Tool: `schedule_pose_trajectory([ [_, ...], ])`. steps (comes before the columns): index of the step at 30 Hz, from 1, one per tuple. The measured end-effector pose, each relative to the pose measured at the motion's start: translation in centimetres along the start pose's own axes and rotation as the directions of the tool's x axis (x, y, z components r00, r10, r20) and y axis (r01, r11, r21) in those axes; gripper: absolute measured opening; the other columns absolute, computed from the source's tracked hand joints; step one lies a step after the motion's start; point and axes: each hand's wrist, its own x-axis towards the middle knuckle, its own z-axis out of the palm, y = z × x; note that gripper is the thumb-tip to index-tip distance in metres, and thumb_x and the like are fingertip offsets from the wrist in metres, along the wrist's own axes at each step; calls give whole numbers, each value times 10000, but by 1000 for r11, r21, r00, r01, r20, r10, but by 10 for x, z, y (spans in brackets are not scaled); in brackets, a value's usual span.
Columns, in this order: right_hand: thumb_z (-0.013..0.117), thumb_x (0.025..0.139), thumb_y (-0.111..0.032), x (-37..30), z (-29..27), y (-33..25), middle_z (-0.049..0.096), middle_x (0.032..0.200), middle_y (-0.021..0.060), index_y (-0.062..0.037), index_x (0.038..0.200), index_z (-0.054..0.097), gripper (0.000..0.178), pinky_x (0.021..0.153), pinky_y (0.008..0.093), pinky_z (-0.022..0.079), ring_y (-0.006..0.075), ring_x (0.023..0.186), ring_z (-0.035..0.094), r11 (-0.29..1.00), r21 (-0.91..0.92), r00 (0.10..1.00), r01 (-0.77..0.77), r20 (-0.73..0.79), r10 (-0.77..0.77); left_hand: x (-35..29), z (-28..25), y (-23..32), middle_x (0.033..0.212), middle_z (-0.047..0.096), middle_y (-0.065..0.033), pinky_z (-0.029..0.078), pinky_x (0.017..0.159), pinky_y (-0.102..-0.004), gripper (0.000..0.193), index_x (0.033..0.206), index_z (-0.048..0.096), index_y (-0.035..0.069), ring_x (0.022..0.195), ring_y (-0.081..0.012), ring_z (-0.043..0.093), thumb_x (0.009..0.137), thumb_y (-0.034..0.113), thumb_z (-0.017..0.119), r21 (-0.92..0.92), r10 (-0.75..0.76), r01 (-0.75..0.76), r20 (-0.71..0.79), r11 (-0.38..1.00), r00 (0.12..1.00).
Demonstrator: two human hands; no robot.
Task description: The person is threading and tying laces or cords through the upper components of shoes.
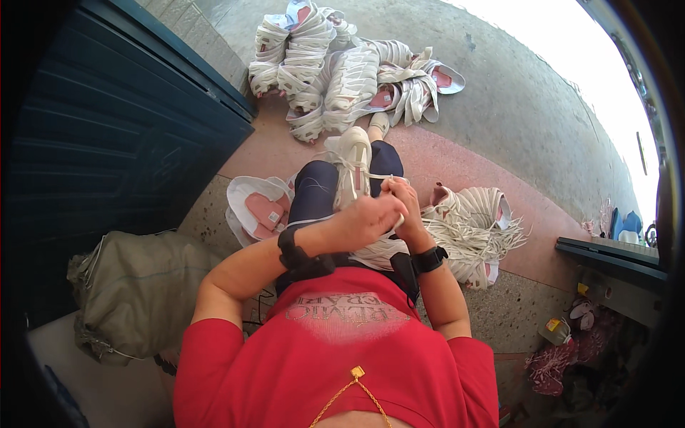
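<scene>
A white shoe upper (352,167) rests toe-away over my lap, between my dark-trousered knees. From its side a white shoelace (378,175) runs across to my right hand (405,205), whose fingers are pinched closed on it. My left hand (372,217) is also closed, close against the right one, with a bit of lace showing between the two. The fingertips of my left hand are partly hidden. More white shoe material (382,255) lies on my lap under my wrists.
Ahead on the floor lies a large heap of laced white shoe uppers (349,78). At my right is a stack of uppers with loose laces (474,232); at my left, unlaced uppers with pink linings (246,210). A stuffed sack (143,292) stands by the dark door (121,135).
</scene>
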Motion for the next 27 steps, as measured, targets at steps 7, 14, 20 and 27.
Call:
schedule_pose_trajectory([
  [7,562,1043,-254,-1,37,-15,586,829,-27,-22,1260,654,331,651,222,443,46,708,516,871,331,932,-362,105,348,-27,-28,-70,840,614,69,383,600,-176,261,1120,680,10,709,7,480,1034,248,617,-208,-402,345,-402,915,823],
  [14,623,1021,-252,1,42,-15,630,863,-6,-14,1275,652,350,608,202,443,46,716,541,821,398,911,-409,132,390,-30,-20,-83,836,624,60,388,600,-181,251,1111,686,4,725,7,499,1029,234,626,-161,-377,341,-430,926,821],
  [20,646,1006,-216,1,42,3,627,879,-15,14,1106,712,258,649,207,440,47,742,527,904,285,946,-320,41,322,-33,-29,-80,845,659,0,459,686,-237,256,1152,679,-3,754,-67,564,1022,207,613,-67,-398,396,-289,916,871],
  [27,608,1004,-164,-21,32,22,656,1015,54,42,957,693,228,693,240,490,76,822,580,989,46,988,-138,80,134,12,-97,-169,993,697,-167,484,907,-415,223,1080,740,88,1025,-307,621,887,172,666,484,-197,301,-255,822,947],
])
